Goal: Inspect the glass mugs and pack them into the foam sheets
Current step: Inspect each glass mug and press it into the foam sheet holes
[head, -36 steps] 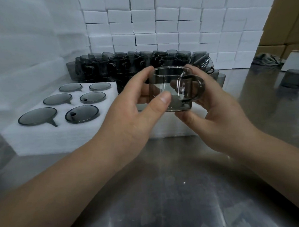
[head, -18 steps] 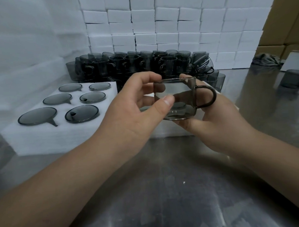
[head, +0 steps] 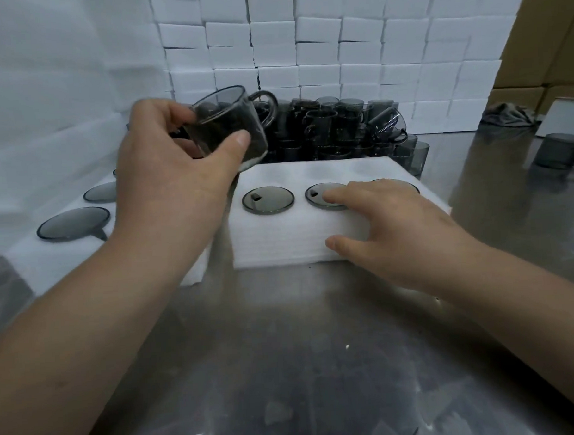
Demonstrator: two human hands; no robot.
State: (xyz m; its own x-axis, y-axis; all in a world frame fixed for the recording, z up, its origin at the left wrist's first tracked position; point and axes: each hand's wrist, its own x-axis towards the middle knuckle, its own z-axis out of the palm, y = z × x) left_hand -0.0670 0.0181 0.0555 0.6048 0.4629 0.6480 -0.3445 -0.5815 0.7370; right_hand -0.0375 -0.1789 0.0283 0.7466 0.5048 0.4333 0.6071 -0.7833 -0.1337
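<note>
Tilting above the left corner of the near foam sheet [head: 280, 240], a smoky glass mug [head: 226, 128] sits clasped in the left hand [head: 175, 182], thumb and fingers round its body. At least two packed mugs [head: 268, 200] already fill its pockets (a second sheet [head: 50, 260], to the left, holds more); a crowd of unpacked mugs [head: 341, 126] waits behind. Half a second ago both hands held the mug; now the right hand [head: 394, 225] has let go, fingers lying straight on the foam.

On the table [head: 318, 364], left foam sheet [head: 41, 264] sits beside right foam sheet [head: 280, 240], mug stack [head: 334, 129] behind.
</note>
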